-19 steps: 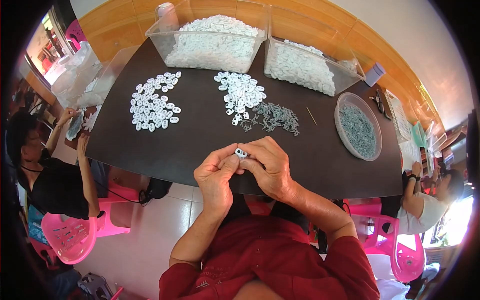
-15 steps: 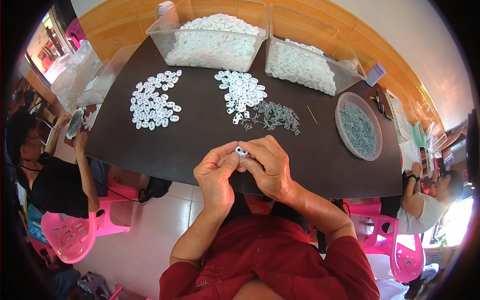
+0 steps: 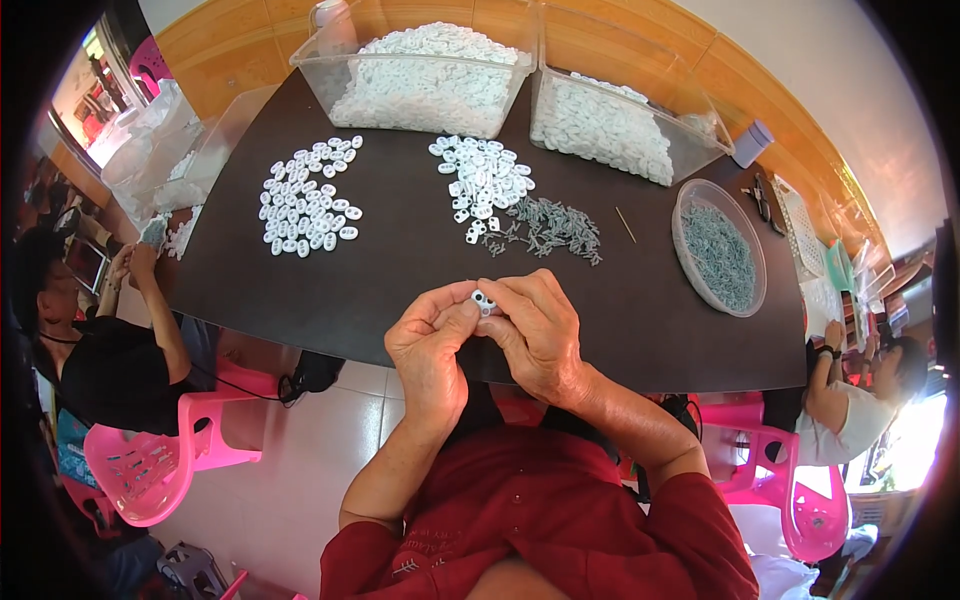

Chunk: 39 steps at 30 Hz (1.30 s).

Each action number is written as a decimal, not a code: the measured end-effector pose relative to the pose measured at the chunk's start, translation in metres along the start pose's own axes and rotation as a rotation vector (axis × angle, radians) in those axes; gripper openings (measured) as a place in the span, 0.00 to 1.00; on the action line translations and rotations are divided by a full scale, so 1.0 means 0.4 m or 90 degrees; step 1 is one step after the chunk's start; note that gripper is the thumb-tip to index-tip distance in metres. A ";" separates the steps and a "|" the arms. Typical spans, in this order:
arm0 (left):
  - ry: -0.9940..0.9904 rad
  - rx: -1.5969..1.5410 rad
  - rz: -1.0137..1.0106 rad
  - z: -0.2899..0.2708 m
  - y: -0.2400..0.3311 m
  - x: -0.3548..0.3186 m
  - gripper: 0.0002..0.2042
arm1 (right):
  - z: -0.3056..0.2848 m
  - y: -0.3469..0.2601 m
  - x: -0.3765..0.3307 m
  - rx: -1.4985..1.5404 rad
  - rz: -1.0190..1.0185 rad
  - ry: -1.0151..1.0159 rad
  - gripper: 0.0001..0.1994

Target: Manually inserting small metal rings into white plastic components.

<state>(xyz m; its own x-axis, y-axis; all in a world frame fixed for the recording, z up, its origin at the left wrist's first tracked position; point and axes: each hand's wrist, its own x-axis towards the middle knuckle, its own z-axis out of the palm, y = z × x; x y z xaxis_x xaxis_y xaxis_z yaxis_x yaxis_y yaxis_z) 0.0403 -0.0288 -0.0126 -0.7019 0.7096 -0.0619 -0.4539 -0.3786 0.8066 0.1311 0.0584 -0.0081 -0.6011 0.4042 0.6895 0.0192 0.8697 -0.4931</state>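
Both of my hands meet over the near edge of a dark table (image 3: 400,260). My left hand (image 3: 432,340) and my right hand (image 3: 537,335) pinch one small white plastic piece (image 3: 484,301) between their fingertips. Ahead of them lies a loose pile of white pieces (image 3: 485,183) with a heap of small grey metal parts (image 3: 548,226) beside it. Further left, a second group of white pieces (image 3: 305,198) is spread flat on the table.
Two clear bins of white pieces (image 3: 430,70) (image 3: 610,125) stand at the table's far edge. A round clear dish of grey parts (image 3: 718,245) sits at right. Seated people work at the left (image 3: 110,330) and right (image 3: 850,390), on pink chairs (image 3: 150,470).
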 end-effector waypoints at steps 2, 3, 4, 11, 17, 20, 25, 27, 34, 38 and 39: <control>-0.004 -0.005 -0.002 0.000 0.001 -0.001 0.08 | 0.001 0.001 -0.001 -0.006 -0.010 0.018 0.18; -0.011 -0.011 -0.008 -0.001 0.000 -0.002 0.08 | 0.002 0.001 -0.003 -0.007 -0.010 0.018 0.18; -0.020 -0.017 -0.014 -0.002 0.000 -0.003 0.08 | 0.003 0.004 -0.004 -0.012 -0.022 0.028 0.18; -0.054 0.008 0.001 -0.017 -0.008 -0.001 0.08 | 0.005 0.004 -0.011 0.002 -0.028 0.049 0.17; -0.081 0.059 0.035 -0.031 -0.011 0.003 0.10 | -0.006 0.000 -0.016 0.018 -0.009 0.023 0.17; -0.086 0.057 0.046 -0.026 -0.009 0.001 0.11 | -0.011 -0.009 -0.011 0.054 0.018 0.012 0.16; -0.045 0.020 0.049 -0.005 -0.011 -0.006 0.10 | -0.007 -0.018 -0.010 0.060 0.042 0.013 0.16; -0.069 0.038 0.053 -0.015 -0.010 -0.007 0.10 | -0.006 -0.019 -0.010 0.061 0.040 0.022 0.15; -0.104 0.079 0.086 -0.029 -0.013 -0.005 0.09 | -0.012 -0.016 -0.014 0.161 0.087 0.023 0.16; -0.107 0.098 0.124 -0.027 -0.018 -0.008 0.09 | -0.010 -0.017 -0.018 0.236 0.126 0.012 0.17; -0.101 0.074 0.124 -0.025 -0.017 -0.009 0.09 | -0.010 -0.019 -0.017 0.237 0.127 0.011 0.17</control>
<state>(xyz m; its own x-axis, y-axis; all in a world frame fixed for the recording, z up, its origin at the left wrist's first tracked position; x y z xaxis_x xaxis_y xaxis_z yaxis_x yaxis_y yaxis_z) 0.0402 -0.0347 -0.0237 -0.6705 0.7179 0.1874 -0.2454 -0.4530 0.8571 0.1383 0.0502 -0.0070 -0.6007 0.5620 0.5686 -0.1581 0.6137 -0.7736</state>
